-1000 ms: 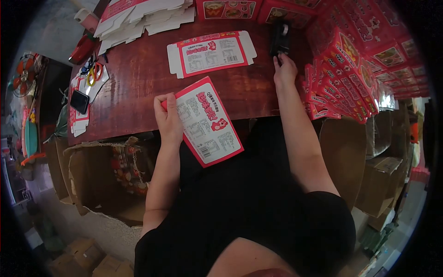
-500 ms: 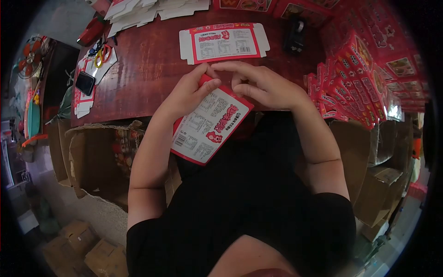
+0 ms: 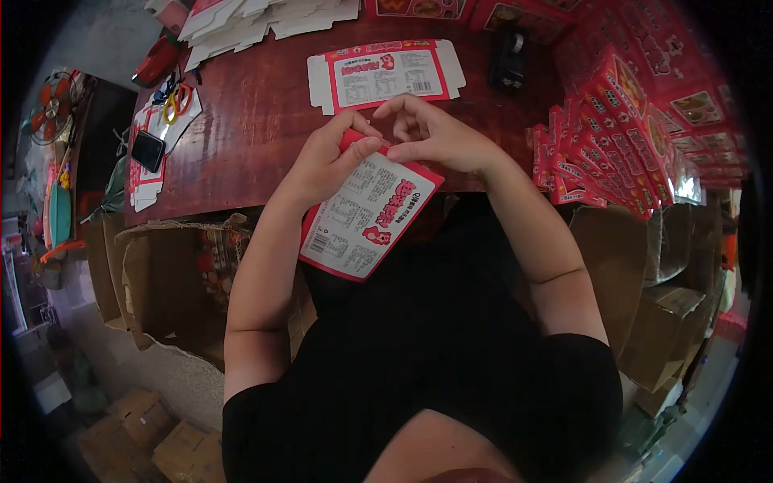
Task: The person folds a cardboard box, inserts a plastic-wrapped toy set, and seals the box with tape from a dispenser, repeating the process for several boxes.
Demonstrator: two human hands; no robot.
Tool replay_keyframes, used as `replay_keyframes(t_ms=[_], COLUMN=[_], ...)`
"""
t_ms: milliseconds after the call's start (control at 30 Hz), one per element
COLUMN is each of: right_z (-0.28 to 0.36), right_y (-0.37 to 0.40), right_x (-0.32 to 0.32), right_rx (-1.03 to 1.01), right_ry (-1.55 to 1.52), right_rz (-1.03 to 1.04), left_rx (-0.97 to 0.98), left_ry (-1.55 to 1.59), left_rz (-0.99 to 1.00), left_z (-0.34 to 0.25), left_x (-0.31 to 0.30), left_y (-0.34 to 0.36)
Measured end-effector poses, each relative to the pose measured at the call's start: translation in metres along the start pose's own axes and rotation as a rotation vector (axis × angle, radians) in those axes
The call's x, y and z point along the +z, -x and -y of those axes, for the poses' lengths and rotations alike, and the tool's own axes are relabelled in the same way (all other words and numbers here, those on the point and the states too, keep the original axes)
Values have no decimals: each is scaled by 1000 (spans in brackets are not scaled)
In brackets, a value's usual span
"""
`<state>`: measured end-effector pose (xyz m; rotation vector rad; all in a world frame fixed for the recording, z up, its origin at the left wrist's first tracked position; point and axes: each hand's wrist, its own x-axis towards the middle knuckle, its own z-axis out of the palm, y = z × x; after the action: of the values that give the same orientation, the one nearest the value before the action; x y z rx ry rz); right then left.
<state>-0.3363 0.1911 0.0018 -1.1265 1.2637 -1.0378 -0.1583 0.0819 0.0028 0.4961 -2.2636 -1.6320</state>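
A red and white printed box (image 3: 366, 211) is tilted at the table's front edge, its printed face toward me. My left hand (image 3: 336, 154) grips its upper left corner between thumb and fingers. At the box's top edge is my right hand (image 3: 428, 135), its thumb against the box and its fingers curled but apart; nothing can be made out between them. Just beyond both hands, an unfolded flat box (image 3: 385, 76) of the same print lies on the dark red table (image 3: 241, 121).
Stacked red boxes (image 3: 612, 145) stand at the right, near a black tape dispenser (image 3: 510, 63). White flat cartons (image 3: 266, 20) lie at the back left. Scissors (image 3: 177, 103) and a phone (image 3: 148, 150) are on the left. Open cardboard boxes (image 3: 173, 278) stand below the table.
My right hand has moved left and its thumb has come onto the box's top edge. The held box has shifted very little. The whole view has moved slightly.
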Motion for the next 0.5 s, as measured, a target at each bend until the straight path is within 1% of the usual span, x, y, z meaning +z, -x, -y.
replay_keyframes(t_ms=[100,133,200,233,267,300,333,367,400,433,500], right_z=[-15,-18,-22,-25,-31,-40,-43,-64,-77,-79,-84], right_y=[0,1,2,3,2,-1,-2,-5,-1,1,3], right_x=[9,13,1,-8,-25,-46,-69,-102,-129,-138,-152], right_rx=[170,146,80,48,-20,-126,-201,-328,-250,-160,17], right_ry=[-756,-798,-759,-742,-704,-514,-217,112,230,214,184], right_rz=[162,157,63,17,-177,-514,-865,-1195,-1397,-1419,-1451], left_rx=[97,134,206,192,176,159,98,46,-5,-37,-54], left_ry=[-87,-96,-114,-103,-92,-80,-24,79,182,335,515], left_rz=[-11,-29,-66,-155,-245,-337,-425,-516,-603,-650,-737], left_z=[-9,-10,-10,-10,-10,-9,-5,-2,1,8,19], left_x=[2,3,3,2,0,-3,-8,-11,-12,-13,-10], left_y=[1,2,6,8,10,13,16,18,20,22,21])
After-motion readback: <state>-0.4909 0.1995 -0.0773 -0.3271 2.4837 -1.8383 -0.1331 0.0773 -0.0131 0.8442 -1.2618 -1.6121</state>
